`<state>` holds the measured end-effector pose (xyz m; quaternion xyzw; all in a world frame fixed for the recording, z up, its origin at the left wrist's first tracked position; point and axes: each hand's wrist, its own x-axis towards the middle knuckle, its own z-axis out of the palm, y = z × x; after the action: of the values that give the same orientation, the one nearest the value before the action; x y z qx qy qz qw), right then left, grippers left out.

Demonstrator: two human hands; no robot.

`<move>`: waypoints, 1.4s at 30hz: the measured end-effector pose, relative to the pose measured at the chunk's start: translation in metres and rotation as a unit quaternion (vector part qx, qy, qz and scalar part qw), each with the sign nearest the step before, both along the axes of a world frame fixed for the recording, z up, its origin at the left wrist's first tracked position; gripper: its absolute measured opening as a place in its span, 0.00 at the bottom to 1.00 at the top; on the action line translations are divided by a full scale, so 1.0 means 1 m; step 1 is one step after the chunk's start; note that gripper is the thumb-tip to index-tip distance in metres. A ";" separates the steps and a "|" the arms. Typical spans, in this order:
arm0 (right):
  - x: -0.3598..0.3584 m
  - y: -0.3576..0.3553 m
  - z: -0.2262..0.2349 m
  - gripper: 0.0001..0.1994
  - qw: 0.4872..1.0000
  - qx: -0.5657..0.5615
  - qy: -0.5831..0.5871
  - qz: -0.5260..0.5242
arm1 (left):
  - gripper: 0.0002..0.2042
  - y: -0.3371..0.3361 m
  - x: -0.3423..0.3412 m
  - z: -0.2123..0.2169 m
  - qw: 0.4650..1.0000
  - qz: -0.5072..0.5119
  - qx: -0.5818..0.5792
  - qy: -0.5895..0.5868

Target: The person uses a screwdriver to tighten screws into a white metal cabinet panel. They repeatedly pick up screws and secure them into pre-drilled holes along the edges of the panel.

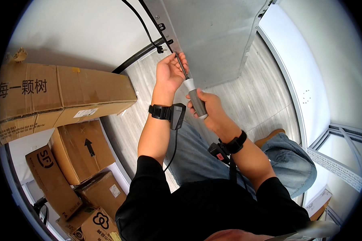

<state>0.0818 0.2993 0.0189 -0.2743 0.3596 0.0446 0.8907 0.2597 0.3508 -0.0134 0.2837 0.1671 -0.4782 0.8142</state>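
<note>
The floor point(265, 90) is finished in pale grey wood grain and brightly lit. At left, brown cardboard boxes point(74, 152) are piled near an off-white wall point(80, 30); at right, a perforated white strip point(336, 168) is seen.

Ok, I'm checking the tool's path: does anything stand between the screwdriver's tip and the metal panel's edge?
Possibly the left hand: its fingers sit by the tip end of the screwdriver, at the edge of the metal panel; too small to tell whether they block it. The black plug is off to the left.
</note>
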 end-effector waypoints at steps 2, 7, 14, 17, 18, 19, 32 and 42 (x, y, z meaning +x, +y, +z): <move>0.001 -0.001 0.008 0.13 1.000 -0.024 0.006 -0.016 | 0.12 0.002 0.002 -0.001 1.000 -0.003 -0.002 -0.007; 0.000 0.002 0.003 0.15 0.997 -0.077 0.001 -0.012 | 0.12 0.000 0.000 -0.001 1.000 -0.011 -0.013 -0.006; 0.001 -0.005 0.010 0.15 0.999 -0.038 0.001 -0.024 | 0.12 -0.001 -0.001 0.002 1.000 -0.001 0.010 -0.017; 0.002 -0.003 0.011 0.13 0.997 -0.079 0.005 -0.012 | 0.12 -0.002 -0.001 0.002 1.000 -0.004 0.006 -0.016; 0.003 -0.001 0.009 0.12 0.995 -0.095 0.006 -0.005 | 0.12 -0.001 -0.001 0.001 1.000 -0.006 0.004 -0.015; 0.002 -0.002 0.008 0.13 0.997 -0.074 -0.005 -0.014 | 0.12 -0.001 -0.001 0.000 1.000 -0.006 0.005 -0.017; -0.002 -0.017 0.012 0.12 0.995 -0.063 -0.077 0.011 | 0.11 -0.008 -0.002 0.006 0.999 0.007 0.048 -0.020; -0.044 -0.047 0.009 0.11 0.988 -0.140 -0.050 0.034 | 0.09 -0.009 -0.014 0.003 0.994 0.037 0.086 -0.063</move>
<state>0.0383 0.2526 0.0282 -0.4108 0.3081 0.0105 0.8580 0.2460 0.3422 -0.0101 0.3757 0.1662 -0.4123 0.8131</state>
